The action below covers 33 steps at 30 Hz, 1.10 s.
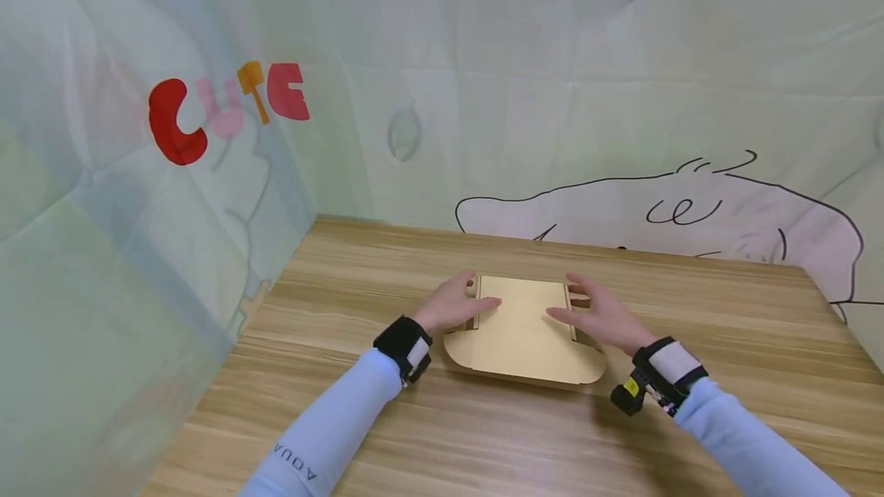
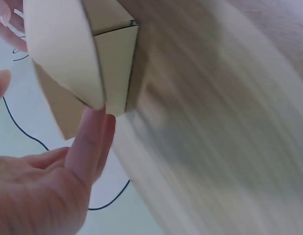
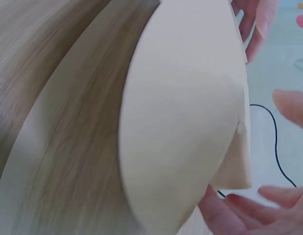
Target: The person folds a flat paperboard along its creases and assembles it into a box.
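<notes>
1. Toward the tabletop's point(image 1: 331, 297) far edge, I see a cardboard box point(image 1: 525, 336).
2. My left hand point(image 1: 452, 305) touches its left side, fingers extended.
3. My right hand point(image 1: 611, 318) flanks its right, fingers loosely spread.

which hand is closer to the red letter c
Left. The left hand is by the box, on the side toward the red C; the right hand is across the box, farther off.

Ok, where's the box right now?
In the head view, the box is below and slightly right of centre, on the wooden table, between the left hand and the right hand.
</notes>
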Tool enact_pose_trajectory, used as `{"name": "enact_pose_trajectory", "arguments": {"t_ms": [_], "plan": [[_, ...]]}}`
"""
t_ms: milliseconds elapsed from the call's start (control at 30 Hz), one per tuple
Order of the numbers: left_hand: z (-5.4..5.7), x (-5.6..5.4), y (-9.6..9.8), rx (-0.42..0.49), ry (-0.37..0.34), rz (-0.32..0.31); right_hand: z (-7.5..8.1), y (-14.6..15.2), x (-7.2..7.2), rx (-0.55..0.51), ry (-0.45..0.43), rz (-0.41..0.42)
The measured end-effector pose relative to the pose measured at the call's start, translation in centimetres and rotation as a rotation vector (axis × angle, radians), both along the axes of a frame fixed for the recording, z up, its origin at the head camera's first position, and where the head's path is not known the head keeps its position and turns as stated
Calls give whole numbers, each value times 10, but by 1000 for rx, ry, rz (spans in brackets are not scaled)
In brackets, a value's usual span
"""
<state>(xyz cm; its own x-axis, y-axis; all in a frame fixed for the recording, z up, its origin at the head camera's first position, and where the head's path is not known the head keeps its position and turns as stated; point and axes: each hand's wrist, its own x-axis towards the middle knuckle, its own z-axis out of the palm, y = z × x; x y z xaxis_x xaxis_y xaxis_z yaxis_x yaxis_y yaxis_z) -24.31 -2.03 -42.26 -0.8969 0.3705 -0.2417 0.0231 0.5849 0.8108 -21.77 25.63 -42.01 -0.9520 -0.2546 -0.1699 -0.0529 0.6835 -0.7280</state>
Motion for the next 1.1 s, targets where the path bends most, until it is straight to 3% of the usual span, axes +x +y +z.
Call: {"name": "enact_pose_trajectory", "arguments": {"t_ms": [133,467,667,1100], "plan": [[1,1,6,-2,-7,24,-1,-7,-2,28,-9,-17],[-12,-1,16,-41,47,71,-7,-15,-4,63,-8,-32],[-11,-3,16,-53,40,89,-6,-17,-3,81,-22,-44],[-6,8,13,-114,103,58,-5,-16,3,79,-20,-73]]}}
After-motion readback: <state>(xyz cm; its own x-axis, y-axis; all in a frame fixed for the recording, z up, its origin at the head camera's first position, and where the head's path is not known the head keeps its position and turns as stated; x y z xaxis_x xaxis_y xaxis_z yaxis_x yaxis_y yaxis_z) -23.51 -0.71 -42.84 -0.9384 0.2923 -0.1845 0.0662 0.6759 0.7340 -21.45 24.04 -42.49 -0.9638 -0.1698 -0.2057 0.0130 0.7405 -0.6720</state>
